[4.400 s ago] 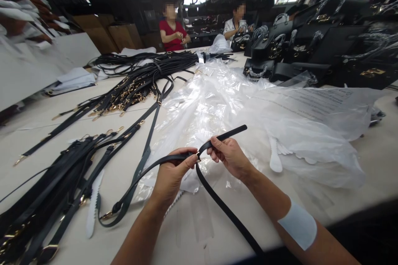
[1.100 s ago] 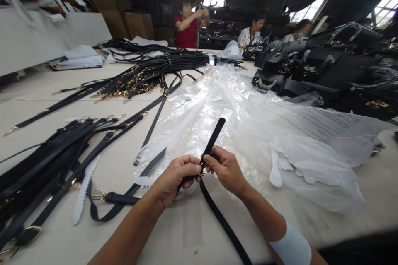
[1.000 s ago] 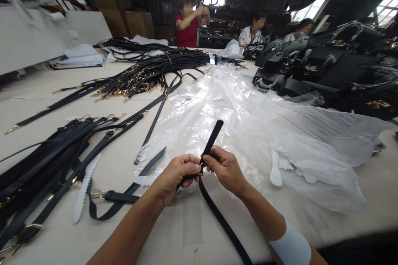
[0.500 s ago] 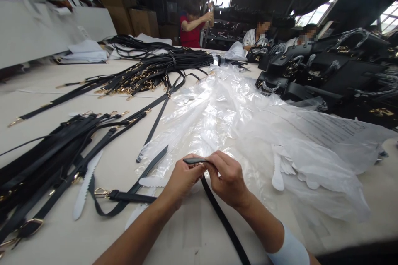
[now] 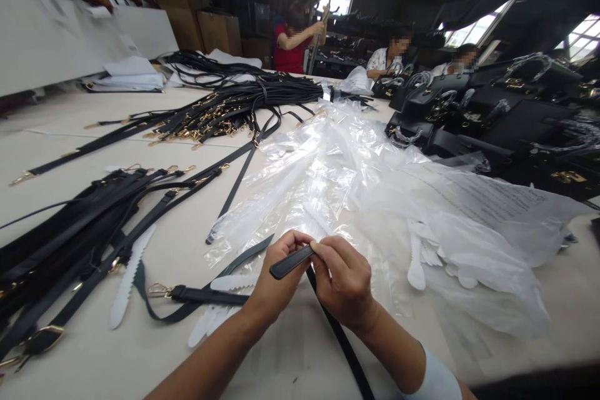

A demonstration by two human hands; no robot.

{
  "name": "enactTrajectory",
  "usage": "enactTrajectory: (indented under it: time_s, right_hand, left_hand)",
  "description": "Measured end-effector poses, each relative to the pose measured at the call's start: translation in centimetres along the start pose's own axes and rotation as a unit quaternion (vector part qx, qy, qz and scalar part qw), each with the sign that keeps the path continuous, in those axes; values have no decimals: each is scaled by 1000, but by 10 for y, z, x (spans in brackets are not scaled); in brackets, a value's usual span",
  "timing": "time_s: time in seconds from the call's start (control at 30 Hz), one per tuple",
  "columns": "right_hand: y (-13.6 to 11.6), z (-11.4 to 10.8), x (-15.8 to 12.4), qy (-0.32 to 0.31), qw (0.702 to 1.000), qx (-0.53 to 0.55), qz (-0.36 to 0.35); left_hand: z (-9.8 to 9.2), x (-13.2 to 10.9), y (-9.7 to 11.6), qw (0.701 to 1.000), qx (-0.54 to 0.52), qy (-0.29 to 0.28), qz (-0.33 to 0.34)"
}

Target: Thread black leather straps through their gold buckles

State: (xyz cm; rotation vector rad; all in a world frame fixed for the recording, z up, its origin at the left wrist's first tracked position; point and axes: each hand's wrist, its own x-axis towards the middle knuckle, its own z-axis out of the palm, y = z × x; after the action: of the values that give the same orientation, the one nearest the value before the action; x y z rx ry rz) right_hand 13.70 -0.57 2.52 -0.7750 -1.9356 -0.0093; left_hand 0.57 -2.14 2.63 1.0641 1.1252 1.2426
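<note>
Both my hands meet over the table around a black strap. My left hand is closed on it, with the rounded strap end lying across the fingers. Pinched between thumb and fingertips, the strap is also in my right hand. From there it runs down toward the table's front edge. What lies between the fingertips is hidden. Left of my hands is another strap with a gold clasp. White toothed strips lie beside and partly beneath that strap.
Clear plastic bags spread beyond my hands, with white strips at the right. Black straps are heaped left, more with gold clasps behind. Black handbags pile up at right. Several people work at the back, one in red.
My hands have turned the strap end, which now points down-left and shows its broad face. Both hands have shifted slightly lower, still on the strap.
</note>
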Motion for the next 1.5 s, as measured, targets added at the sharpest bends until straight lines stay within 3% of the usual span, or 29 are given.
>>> enactTrajectory:
  time_s: [0.17,0.33,0.5,0.63,0.73,0.87,0.93,1.1,1.2,1.27,1.37,1.43,1.5]
  right_hand:
    - [-15,-15,7,65,997,44,-9]
    - [-43,-59,7,127,991,30,-5]
    - [-79,-113,-4,123,992,18,31]
    - [-103,-148,-17,57,987,94,118]
    - [-114,-166,-34,11,976,136,168]
    - [-118,-181,-66,7,936,224,271]
    - [-117,-185,-82,1,879,319,355]
    - [-115,-190,-120,43,684,490,539]
    - [-113,-192,-137,74,614,521,588]
    - [-110,-193,-146,86,590,531,603]
    - [-106,-194,-155,91,577,532,612]
    - [-105,-194,-158,96,586,526,609]
    - [-104,-193,-159,93,614,509,597]
  left_hand:
    - [3,-9,14,996,37,-13,76]
    - [17,-43,49,976,152,-18,158]
    - [35,-88,77,892,328,-18,310]
    - [49,-120,85,838,401,-41,369]
    - [59,-143,87,845,420,-74,321]
    - [72,-166,82,898,378,-160,156]
    - [79,-172,75,924,313,-203,82]
    - [95,-173,45,947,174,-265,-47]
    - [103,-170,31,943,150,-286,-86]
    - [106,-167,26,936,154,-299,-104]
    - [109,-165,21,926,159,-317,-128]
    - [110,-163,18,925,156,-319,-138]
    - [109,-162,15,923,151,-322,-144]
